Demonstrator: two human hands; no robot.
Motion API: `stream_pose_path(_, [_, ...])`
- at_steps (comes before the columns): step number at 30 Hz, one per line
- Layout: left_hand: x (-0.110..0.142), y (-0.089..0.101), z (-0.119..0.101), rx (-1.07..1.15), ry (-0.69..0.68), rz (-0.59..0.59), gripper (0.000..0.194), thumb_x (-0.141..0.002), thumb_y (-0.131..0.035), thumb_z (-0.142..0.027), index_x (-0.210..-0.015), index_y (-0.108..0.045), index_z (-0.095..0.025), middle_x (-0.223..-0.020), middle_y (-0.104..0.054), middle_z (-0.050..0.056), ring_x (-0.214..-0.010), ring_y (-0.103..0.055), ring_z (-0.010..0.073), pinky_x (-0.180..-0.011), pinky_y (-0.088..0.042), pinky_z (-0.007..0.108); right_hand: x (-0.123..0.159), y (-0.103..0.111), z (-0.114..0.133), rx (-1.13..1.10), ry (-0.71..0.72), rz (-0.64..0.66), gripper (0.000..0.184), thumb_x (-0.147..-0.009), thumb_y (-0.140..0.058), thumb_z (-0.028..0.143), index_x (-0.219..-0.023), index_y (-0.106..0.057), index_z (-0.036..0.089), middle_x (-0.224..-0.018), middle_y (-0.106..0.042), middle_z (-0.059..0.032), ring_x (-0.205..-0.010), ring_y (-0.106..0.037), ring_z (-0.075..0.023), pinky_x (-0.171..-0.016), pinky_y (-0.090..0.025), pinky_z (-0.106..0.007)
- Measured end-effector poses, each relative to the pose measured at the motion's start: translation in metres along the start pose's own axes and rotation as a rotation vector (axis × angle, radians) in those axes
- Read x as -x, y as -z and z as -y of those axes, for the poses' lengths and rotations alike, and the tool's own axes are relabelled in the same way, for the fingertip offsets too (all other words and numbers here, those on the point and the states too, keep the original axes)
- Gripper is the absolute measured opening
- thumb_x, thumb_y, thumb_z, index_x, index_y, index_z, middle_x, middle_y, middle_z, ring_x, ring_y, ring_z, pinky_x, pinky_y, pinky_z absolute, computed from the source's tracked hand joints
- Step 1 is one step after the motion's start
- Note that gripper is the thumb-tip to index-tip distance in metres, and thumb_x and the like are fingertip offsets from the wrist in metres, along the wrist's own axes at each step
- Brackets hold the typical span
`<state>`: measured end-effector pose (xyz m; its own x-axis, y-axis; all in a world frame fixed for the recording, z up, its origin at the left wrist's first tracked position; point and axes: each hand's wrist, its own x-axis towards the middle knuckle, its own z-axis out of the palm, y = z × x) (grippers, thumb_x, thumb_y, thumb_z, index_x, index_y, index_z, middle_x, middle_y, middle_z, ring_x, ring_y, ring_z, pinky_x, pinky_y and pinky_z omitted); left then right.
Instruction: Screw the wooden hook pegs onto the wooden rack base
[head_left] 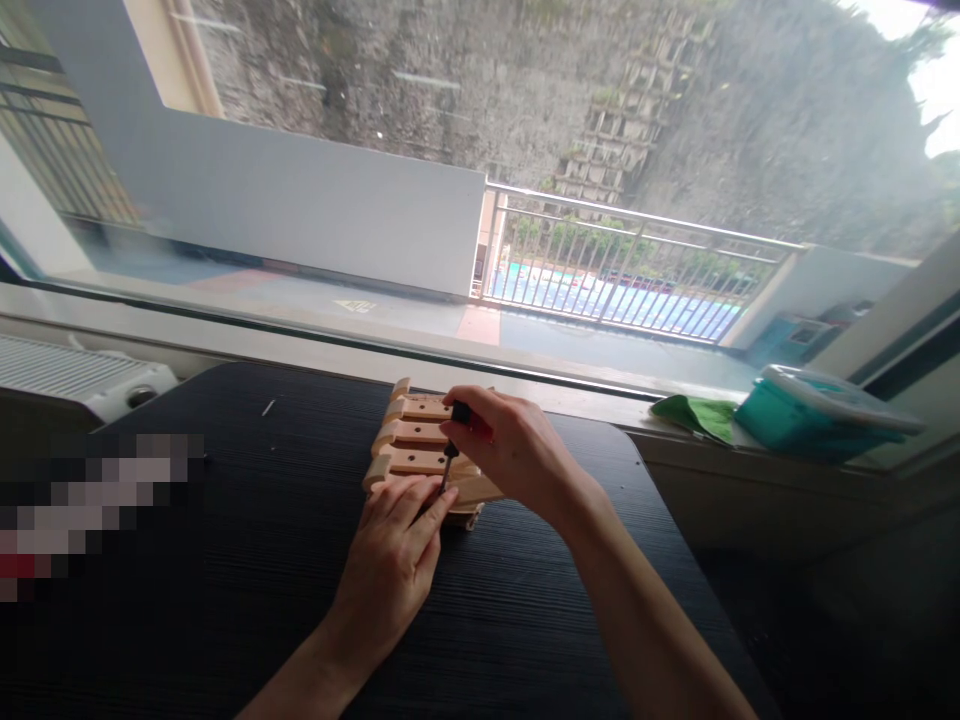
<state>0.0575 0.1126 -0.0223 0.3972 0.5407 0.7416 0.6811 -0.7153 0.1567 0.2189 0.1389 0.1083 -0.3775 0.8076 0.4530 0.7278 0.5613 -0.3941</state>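
Holding a screwdriver (451, 449) nearly upright in the grip of the right hand (521, 440), likely for straight pressure on the slatted wooden piece (418, 430) near the far edge of the counter (285, 540). Steadying it with the left hand (397, 540), probably against twisting; cannot tell if clasping.

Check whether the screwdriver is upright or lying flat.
Upright, leaning slightly: the screwdriver has its handle up in the right hand, its shaft pointing down by the left hand's fingers.

Pale marking (355, 306) on outdoor floor (420, 318); no text legible.
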Motion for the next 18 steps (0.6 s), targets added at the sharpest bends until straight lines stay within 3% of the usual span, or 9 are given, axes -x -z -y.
stream_pose_path(8, [0.0001, 0.0020, -0.0010, -0.003, -0.002, 0.023, 0.043, -0.086, -0.048, -0.001, -0.125, -0.055, -0.019, -0.118, -0.057, 0.010, -0.113, -0.050, 0.0255, -0.097, -0.044, 0.050, 0.0072, 0.0085, 0.0064, -0.038, 0.116, 0.030, 0.032, -0.094, -0.044, 0.017, -0.121, -0.061, 0.017, -0.102, -0.068, -0.0064, -0.082, -0.061, -0.0127, -0.072, -0.043, -0.023])
stream_pose_path(18, [-0.0001, 0.0019, -0.0015, -0.002, 0.000, 0.028, 0.043, -0.086, -0.047, -0.002, -0.125, -0.056, -0.018, -0.119, -0.057, 0.010, -0.114, -0.050, 0.0255, -0.098, -0.043, 0.050, 0.0030, 0.0046, -0.0030, -0.054, 0.141, -0.032, 0.026, -0.094, -0.050, 0.023, -0.112, -0.067, 0.015, -0.094, -0.069, -0.0051, -0.078, -0.061, -0.0117, -0.070, -0.043, -0.021])
